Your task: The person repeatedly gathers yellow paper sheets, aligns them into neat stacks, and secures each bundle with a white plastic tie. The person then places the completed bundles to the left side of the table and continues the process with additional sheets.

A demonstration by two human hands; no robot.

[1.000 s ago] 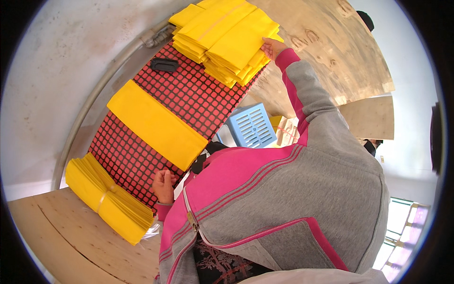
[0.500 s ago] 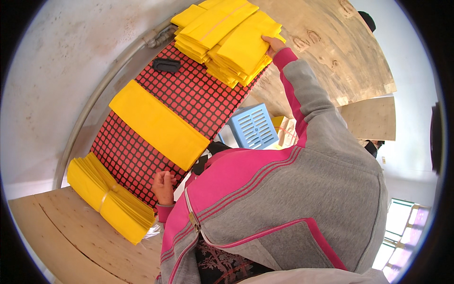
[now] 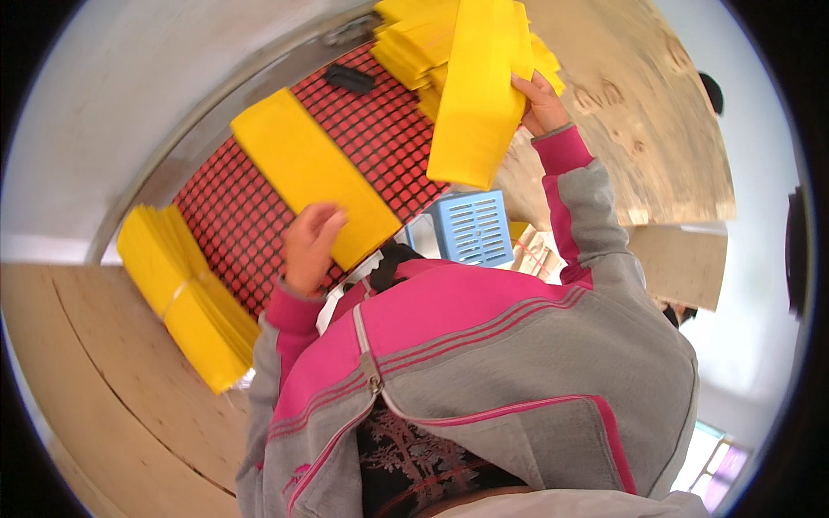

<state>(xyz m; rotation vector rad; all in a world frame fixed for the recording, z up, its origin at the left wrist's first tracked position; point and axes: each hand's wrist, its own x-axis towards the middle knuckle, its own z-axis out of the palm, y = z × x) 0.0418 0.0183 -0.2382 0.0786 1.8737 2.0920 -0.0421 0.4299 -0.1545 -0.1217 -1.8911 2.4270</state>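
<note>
Head view, looking down on the bench. My right hand [image 3: 542,102] is closed on a long yellow cloth [image 3: 479,95], gripping it at the right-hand edge, partway along its length. The piece stands out in front of a stack of yellow cloths [image 3: 406,47] at the far end of the mat and hides part of it; its near end reaches over the mat's right edge, close to a slotted blue basket [image 3: 475,229].

My left hand [image 3: 311,246] is at the near side, fingers half curled, just by the lower part of a folded yellow strip [image 3: 311,173]. Motion blur here: I cannot tell whether the fingertips touch the strip or how wide they stand.

The strip lies flat and slantwise across the red-and-black mat [image 3: 220,194]. Left of it, a thick yellow bundle [image 3: 186,298] rests at the mat's end, a pale band [image 3: 178,288] around its middle. Between strip and stack, toward the wall [image 3: 147,112], sits a small black block [image 3: 350,79]. Bare plywood [image 3: 630,112] extends to the right of the stack.
</note>
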